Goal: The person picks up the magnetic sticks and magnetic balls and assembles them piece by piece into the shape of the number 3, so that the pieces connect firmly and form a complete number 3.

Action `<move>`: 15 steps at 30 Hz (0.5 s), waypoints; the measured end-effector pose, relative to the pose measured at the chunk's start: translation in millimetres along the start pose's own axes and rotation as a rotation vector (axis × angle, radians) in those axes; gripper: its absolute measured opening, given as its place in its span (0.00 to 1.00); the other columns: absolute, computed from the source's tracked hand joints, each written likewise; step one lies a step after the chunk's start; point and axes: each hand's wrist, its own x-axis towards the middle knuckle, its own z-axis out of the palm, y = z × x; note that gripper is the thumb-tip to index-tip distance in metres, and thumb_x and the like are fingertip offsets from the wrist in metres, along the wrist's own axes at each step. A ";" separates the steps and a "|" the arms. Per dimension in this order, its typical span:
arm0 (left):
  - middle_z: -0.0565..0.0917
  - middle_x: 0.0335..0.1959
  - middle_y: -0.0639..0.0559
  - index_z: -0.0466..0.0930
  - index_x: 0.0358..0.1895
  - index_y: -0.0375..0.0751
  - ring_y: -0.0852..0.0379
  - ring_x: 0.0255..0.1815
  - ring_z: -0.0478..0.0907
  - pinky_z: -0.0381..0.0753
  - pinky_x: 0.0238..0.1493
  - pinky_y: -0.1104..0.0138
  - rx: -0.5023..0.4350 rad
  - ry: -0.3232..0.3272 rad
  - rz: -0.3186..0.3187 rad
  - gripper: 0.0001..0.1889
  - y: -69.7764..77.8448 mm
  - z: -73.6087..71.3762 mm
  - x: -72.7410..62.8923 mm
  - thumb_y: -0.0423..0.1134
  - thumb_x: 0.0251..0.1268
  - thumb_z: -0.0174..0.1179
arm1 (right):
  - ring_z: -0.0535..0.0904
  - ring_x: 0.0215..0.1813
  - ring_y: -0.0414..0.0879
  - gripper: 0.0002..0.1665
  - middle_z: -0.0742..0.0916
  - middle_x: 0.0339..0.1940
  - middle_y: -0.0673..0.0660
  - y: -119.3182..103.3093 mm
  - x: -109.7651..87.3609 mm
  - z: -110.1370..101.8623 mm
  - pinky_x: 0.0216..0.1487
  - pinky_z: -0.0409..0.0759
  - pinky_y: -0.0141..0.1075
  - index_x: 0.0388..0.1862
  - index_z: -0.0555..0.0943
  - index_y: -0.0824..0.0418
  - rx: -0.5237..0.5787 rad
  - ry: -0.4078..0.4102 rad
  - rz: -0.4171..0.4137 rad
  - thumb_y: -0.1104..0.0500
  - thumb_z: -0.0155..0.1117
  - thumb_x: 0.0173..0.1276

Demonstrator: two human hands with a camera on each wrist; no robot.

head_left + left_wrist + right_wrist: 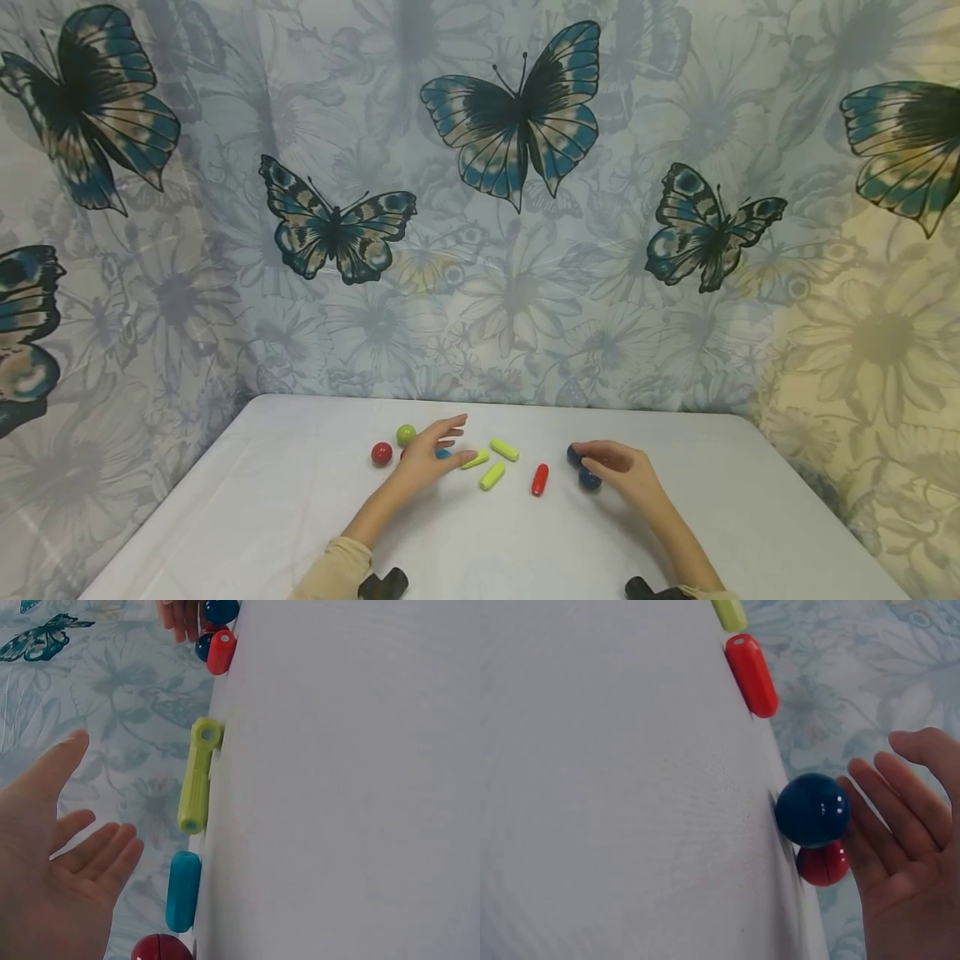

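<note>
My left hand (426, 460) hovers with fingers spread and nothing in them, over a blue stick (183, 892) that it partly covers in the head view. Beside its thumb lie lime-green sticks (492, 476). On the right, my right hand (624, 473) is at two dark blue balls (589, 479), its fingers loosely extended. In the right wrist view those fingers come right up to a blue ball (812, 810); whether they touch it, I cannot tell. A red ball (823, 864) shows just beyond, hidden by the hand in the head view.
Between the hands lies a red stick (540, 480). Left of my left hand are a red ball (382, 453) and a green ball (406, 434). A white-covered table (480, 542) carries everything, with butterfly-patterned fabric (517, 333) hanging behind and at the sides.
</note>
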 end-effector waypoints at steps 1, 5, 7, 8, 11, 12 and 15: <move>0.73 0.67 0.39 0.67 0.70 0.38 0.43 0.66 0.74 0.76 0.64 0.55 -0.005 -0.001 0.001 0.36 -0.5 1.4 -0.3 0.48 0.61 0.67 | 0.83 0.54 0.34 0.17 0.88 0.52 0.61 0.7 -0.4 -0.7 0.55 0.77 0.20 0.51 0.83 0.64 0.010 -0.004 -0.005 0.58 0.67 0.66; 0.74 0.67 0.40 0.68 0.69 0.39 0.43 0.66 0.74 0.75 0.65 0.54 -0.036 -0.016 0.010 0.35 -1.2 7.0 -1.8 0.47 0.60 0.68 | 0.83 0.52 0.31 0.18 0.87 0.51 0.65 4.2 -1.9 -3.4 0.53 0.77 0.20 0.50 0.83 0.68 0.048 -0.021 -0.037 0.59 0.67 0.66; 0.74 0.67 0.39 0.68 0.69 0.38 0.42 0.66 0.73 0.74 0.66 0.53 -0.054 -0.027 0.015 0.35 -1.4 9.9 -2.4 0.46 0.60 0.68 | 0.83 0.51 0.31 0.18 0.87 0.51 0.66 5.8 -2.6 -4.6 0.52 0.78 0.20 0.50 0.83 0.69 0.061 -0.029 -0.046 0.58 0.67 0.66; 0.74 0.67 0.39 0.68 0.68 0.37 0.42 0.67 0.73 0.73 0.67 0.52 -0.066 -0.032 0.018 0.34 -1.6 11.3 -2.7 0.45 0.60 0.68 | 0.84 0.51 0.32 0.18 0.87 0.51 0.67 6.5 -2.9 -5.1 0.52 0.78 0.20 0.50 0.83 0.69 0.061 -0.034 -0.052 0.58 0.67 0.66; 0.74 0.67 0.37 0.69 0.67 0.35 0.42 0.67 0.73 0.73 0.67 0.53 -0.088 -0.045 0.019 0.33 -2.9 15.6 -2.9 0.44 0.60 0.68 | 0.83 0.52 0.32 0.18 0.87 0.51 0.66 8.1 -3.3 -6.7 0.52 0.78 0.20 0.51 0.83 0.68 0.061 -0.044 -0.056 0.58 0.67 0.66; 0.74 0.66 0.37 0.69 0.67 0.34 0.41 0.66 0.73 0.73 0.66 0.53 -0.096 -0.047 0.020 0.33 -3.3 17.0 -2.9 0.43 0.61 0.68 | 0.84 0.52 0.32 0.18 0.87 0.51 0.66 8.5 -3.4 -7.2 0.52 0.78 0.20 0.51 0.83 0.68 0.061 -0.046 -0.057 0.58 0.67 0.66; 0.75 0.65 0.37 0.70 0.66 0.34 0.41 0.66 0.74 0.74 0.65 0.54 -0.117 -0.053 0.021 0.32 -4.5 21.2 -3.0 0.42 0.60 0.68 | 0.83 0.53 0.33 0.18 0.87 0.52 0.65 9.1 -3.6 -8.8 0.52 0.78 0.20 0.51 0.83 0.67 0.045 -0.056 -0.064 0.57 0.66 0.67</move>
